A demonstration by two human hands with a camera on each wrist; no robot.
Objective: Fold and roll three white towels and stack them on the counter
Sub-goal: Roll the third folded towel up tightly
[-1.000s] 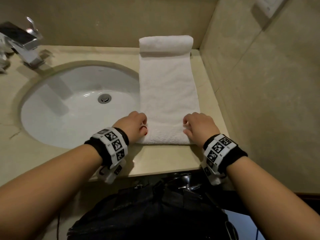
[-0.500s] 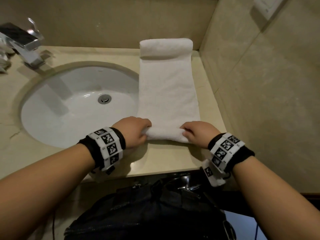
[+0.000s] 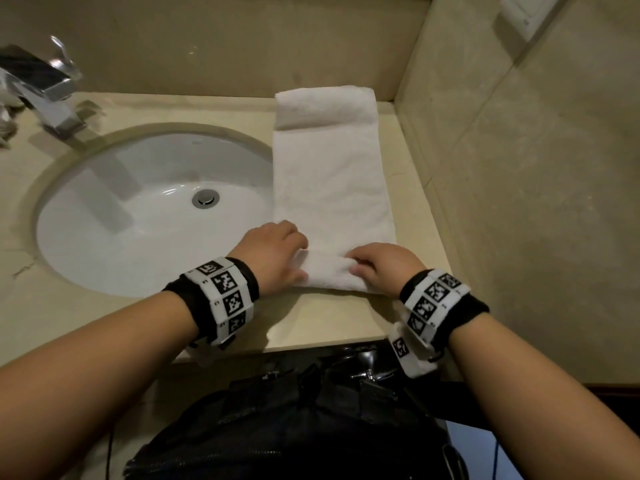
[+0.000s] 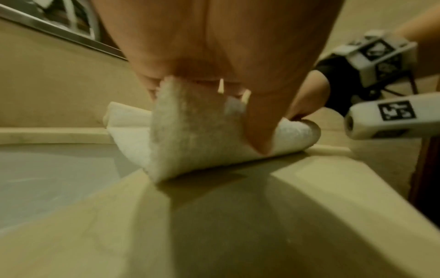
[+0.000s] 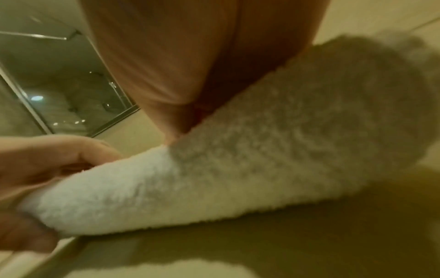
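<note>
A folded white towel (image 3: 332,188) lies as a long strip on the beige counter (image 3: 322,323), right of the sink. Its near end is curled into a small roll (image 3: 329,271). My left hand (image 3: 277,251) grips the roll's left end and my right hand (image 3: 377,265) grips its right end, fingers curled over the top. In the left wrist view the roll (image 4: 190,135) sits under my palm. The right wrist view shows the roll (image 5: 238,178) close up, with my left hand (image 5: 47,169) at its far end. A finished rolled towel (image 3: 325,105) lies against the back wall.
The white oval sink (image 3: 149,209) with its drain (image 3: 205,197) lies left of the towel. A chrome tap (image 3: 41,91) stands at the back left. The tiled side wall (image 3: 519,202) runs close along the right. A dark bag (image 3: 294,427) sits below the counter edge.
Both hands have turned the towel's near end over and pushed it away from me, so the flat near edge has become a small roll a little farther up the strip.
</note>
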